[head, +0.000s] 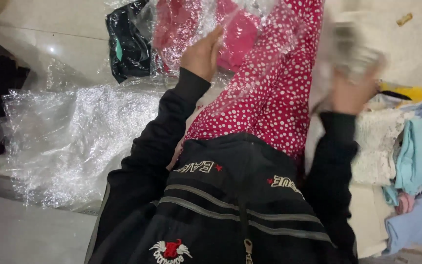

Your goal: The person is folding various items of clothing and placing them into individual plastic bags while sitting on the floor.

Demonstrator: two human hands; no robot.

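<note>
Garments point(418, 161) piled right; plastic sheet point(74, 137) left, dotted cloth point(274, 93) between hands.

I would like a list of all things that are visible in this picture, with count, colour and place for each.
polka-dot garment: one, red with white dots, centre, partly in clear plastic
clear plastic bag: one, transparent, top centre, around pink-red clothes
dark packed item: one, black with a green touch, top left centre
plastic sheets: a heap, clear, left on the floor
folded clothes: a pile, white, light blue and pink, right
yellow item: one, right edge, behind the pile
floor: light tiles, bottom left
jacket: one, black with grey stripes, bottom centre
left hand: against the plastic bag
right hand: blurred, holding crumpled plastic
</note>
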